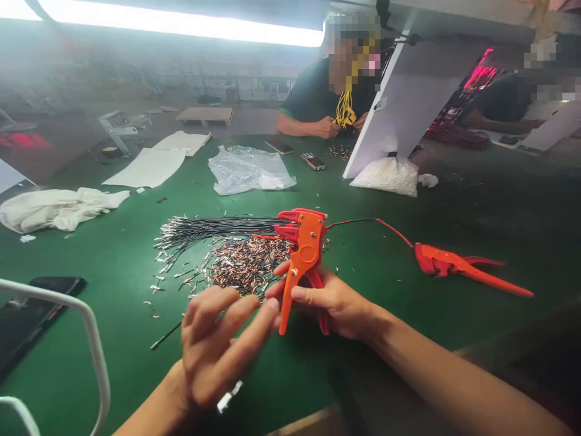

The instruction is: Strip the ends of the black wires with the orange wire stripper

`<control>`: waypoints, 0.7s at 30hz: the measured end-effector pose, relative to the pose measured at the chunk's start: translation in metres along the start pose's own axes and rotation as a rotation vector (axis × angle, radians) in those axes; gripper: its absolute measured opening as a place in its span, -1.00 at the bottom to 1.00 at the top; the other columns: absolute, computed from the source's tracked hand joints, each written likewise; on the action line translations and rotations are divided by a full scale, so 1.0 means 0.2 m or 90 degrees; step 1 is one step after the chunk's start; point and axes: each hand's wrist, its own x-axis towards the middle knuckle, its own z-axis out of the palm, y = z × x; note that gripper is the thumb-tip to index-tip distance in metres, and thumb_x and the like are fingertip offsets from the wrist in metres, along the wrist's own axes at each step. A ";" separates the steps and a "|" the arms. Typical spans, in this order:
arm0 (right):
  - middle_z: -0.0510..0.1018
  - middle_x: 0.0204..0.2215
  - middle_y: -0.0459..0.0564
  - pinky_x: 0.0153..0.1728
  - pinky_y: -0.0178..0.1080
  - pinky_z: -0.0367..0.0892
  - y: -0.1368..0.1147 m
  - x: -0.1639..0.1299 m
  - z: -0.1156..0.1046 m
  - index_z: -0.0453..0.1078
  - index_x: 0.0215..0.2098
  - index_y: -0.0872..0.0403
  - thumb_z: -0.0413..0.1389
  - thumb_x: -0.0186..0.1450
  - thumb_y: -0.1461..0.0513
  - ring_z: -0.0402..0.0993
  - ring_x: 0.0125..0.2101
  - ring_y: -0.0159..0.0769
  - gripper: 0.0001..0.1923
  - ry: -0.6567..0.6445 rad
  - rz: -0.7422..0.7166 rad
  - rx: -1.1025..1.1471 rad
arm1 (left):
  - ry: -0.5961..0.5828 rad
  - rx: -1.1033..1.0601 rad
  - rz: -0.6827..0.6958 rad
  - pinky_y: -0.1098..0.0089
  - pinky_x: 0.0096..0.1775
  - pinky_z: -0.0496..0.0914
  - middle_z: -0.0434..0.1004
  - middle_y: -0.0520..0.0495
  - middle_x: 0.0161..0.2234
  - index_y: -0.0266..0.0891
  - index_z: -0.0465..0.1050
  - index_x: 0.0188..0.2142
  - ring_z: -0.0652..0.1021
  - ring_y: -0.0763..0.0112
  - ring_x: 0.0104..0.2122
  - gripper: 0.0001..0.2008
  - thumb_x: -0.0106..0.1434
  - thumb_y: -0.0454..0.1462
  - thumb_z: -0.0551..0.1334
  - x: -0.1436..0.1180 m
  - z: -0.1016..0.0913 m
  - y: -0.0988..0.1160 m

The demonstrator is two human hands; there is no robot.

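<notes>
My right hand (333,303) grips the handles of an orange wire stripper (303,254), held upright over the green table (408,200). My left hand (222,345) hovers just left of the stripper's lower handle, fingers spread, with a thin dark wire (166,335) trailing from it toward the left. Behind the tool lies a bundle of black wires with metal terminals (204,229) and a heap of small copper-coloured terminals (245,263). A red wire (372,221) runs from the stripper's jaw to the right.
A second orange stripper (458,265) lies to the right. A phone (34,312) and a white frame (86,327) are at the left, white cloth (59,207) and a plastic bag (249,169) farther back. Two other people work across the table beside a white board (408,97).
</notes>
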 end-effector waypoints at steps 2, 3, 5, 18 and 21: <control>0.64 -0.19 0.07 -0.11 -0.11 0.45 0.01 0.01 -0.01 0.32 -0.03 0.08 0.23 0.28 0.25 0.61 -0.16 -0.17 -0.68 0.023 0.025 0.041 | -0.014 -0.018 0.031 0.22 -0.21 0.38 0.65 -0.12 -0.41 -0.31 0.53 -0.22 0.46 0.24 -0.28 -0.83 0.16 -0.43 0.34 0.00 0.01 0.02; 0.65 -0.20 0.08 -0.14 -0.10 0.46 0.01 0.01 -0.01 0.31 -0.02 0.08 0.21 0.29 0.24 0.61 -0.16 -0.15 -0.68 0.027 0.034 0.055 | -0.013 -0.016 0.035 0.22 -0.21 0.38 0.65 -0.13 -0.41 -0.32 0.53 -0.22 0.46 0.23 -0.29 -0.83 0.15 -0.43 0.35 0.01 0.01 0.03; 0.66 -0.23 0.09 -0.19 -0.08 0.47 0.01 0.02 -0.01 0.28 0.01 0.06 0.16 0.34 0.21 0.62 -0.19 -0.13 -0.70 0.030 0.038 0.084 | 0.000 0.008 0.025 0.22 -0.22 0.38 0.65 -0.14 -0.40 -0.33 0.53 -0.23 0.46 0.23 -0.29 -0.82 0.13 -0.44 0.36 0.02 0.01 0.03; 0.58 -0.44 0.00 -0.41 -0.41 0.38 0.05 0.02 0.01 0.42 -0.14 0.21 0.32 0.13 0.24 0.51 -0.50 -0.43 -0.64 0.000 0.194 0.179 | -0.061 -0.198 0.069 0.36 -0.30 0.44 0.27 0.12 -0.67 -0.24 0.48 -0.31 0.44 0.43 -0.50 -0.89 0.19 -0.44 0.25 -0.02 0.16 0.19; 0.58 -0.42 0.01 -0.39 -0.42 0.39 0.03 0.00 0.01 0.45 -0.18 0.23 0.38 0.09 0.23 0.51 -0.46 -0.43 -0.62 0.020 0.235 0.158 | -0.106 -0.218 0.071 0.37 -0.42 0.35 0.23 0.12 -0.68 -0.23 0.44 -0.35 0.35 0.46 -0.56 -0.87 0.16 -0.47 0.22 -0.06 0.17 0.20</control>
